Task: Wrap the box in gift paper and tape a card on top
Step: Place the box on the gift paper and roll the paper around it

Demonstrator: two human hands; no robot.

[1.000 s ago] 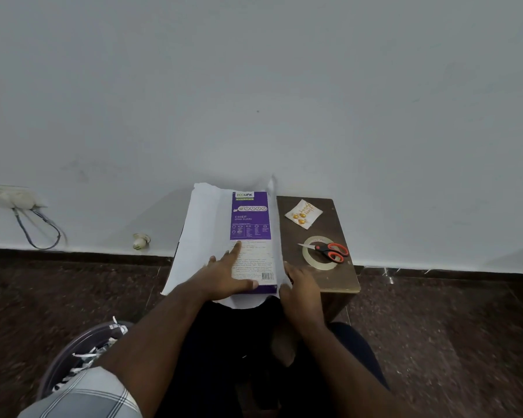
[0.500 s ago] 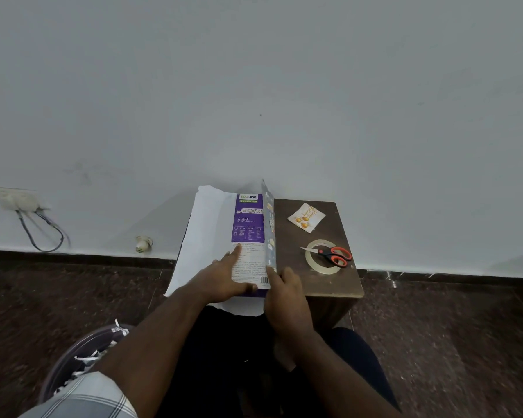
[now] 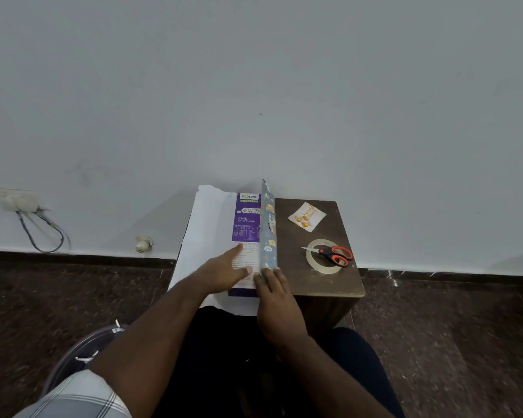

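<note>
"ECOLINK GUARDIAN" and "CHIEF SPIKE GUARD" on the purple box (image 3: 245, 218); card (image 3: 307, 217) lettering illegible

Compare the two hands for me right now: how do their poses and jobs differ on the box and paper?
The left hand lies flat with fingers straight on the box, pressing it down; the right hand has its fingers curled on the gift paper edge. The left hand touches printed cardboard, while the right hand holds the patterned flap upright along the box's right side. Both work at the box's near end.
</note>
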